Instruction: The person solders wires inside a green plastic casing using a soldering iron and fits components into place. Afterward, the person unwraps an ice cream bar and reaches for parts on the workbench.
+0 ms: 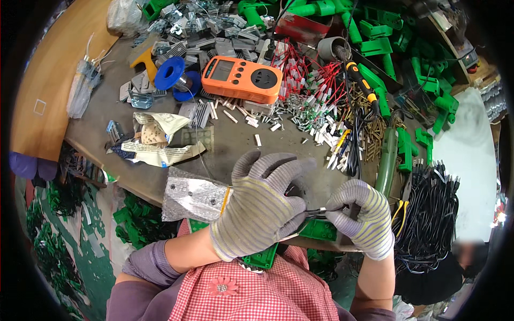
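Short black cable with a small white sleeve (316, 211) in hand, green shells open below

The cable runs between the gloved hands, just right of the frame's lower centre. The right hand (364, 216), in a grey-and-yellow striped knit glove, pinches it near the white sleeve with thumb and forefinger. The left hand (262, 200), gloved alike, has its upper fingers spread and blurred; whether its thumb grips the cable, I cannot tell.

Work seems partway: the cable is loose in the hands, and the glossy green plastic shell (318, 230) beneath it lies uncovered. A second green plastic shell (261, 258) sits by the lap, its inside exposed. Plenty appears left, judging by the thick bundle of smooth black cables (425, 219) at the right.

Left of the hands lies a crinkled clear plastic bag (194, 195). Farther out, the dull grey-brown tabletop (230, 139) carries a boxy orange meter (241, 79), a round blue plastic spool (171, 74), thin red wires (300, 64), brass-coloured screws (375, 131) and, toward the top, ridged grey metal pieces (225, 47).
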`<move>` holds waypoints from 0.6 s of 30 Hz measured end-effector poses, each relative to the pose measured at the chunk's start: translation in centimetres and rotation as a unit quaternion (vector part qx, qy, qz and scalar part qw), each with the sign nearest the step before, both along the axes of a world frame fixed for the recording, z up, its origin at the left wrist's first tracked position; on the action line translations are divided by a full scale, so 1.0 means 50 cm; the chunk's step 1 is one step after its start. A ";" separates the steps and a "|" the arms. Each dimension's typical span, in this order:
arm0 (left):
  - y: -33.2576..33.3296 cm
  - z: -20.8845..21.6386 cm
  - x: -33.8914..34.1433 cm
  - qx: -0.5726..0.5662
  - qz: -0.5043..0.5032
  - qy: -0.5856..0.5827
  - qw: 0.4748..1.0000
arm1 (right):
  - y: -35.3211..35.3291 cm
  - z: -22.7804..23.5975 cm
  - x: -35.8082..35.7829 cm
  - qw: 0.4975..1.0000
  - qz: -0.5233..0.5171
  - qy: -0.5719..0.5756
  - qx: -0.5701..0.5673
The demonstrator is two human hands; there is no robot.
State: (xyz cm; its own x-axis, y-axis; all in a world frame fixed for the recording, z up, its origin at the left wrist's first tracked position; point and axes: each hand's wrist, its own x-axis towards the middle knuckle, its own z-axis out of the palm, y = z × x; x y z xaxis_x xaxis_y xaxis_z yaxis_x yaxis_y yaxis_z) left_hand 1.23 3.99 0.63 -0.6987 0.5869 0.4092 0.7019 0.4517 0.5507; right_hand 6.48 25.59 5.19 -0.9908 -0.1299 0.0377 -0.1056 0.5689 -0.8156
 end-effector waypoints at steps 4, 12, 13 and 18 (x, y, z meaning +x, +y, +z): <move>-0.001 -0.001 -0.002 -0.002 -0.005 -0.002 1.000 | -0.002 -0.015 -0.007 1.000 0.000 0.014 -0.010; -0.001 -0.003 -0.005 0.003 -0.015 -0.010 1.000 | -0.002 -0.010 -0.018 0.999 0.042 -0.008 0.000; -0.001 -0.004 -0.006 0.005 -0.017 -0.010 1.000 | -0.006 -0.005 -0.020 0.999 0.045 -0.018 0.020; 0.000 -0.005 -0.009 0.004 -0.018 0.002 1.000 | -0.028 0.005 -0.022 0.996 0.034 -0.085 0.005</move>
State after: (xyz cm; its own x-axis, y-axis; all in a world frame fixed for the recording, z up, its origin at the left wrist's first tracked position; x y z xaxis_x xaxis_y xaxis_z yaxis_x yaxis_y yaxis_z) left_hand 0.79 4.00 0.36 -0.6751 0.6087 0.4167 0.7200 0.4209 0.5518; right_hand 5.36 24.18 5.44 -0.9717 -0.1964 -0.1313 -0.0054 0.5739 -0.8189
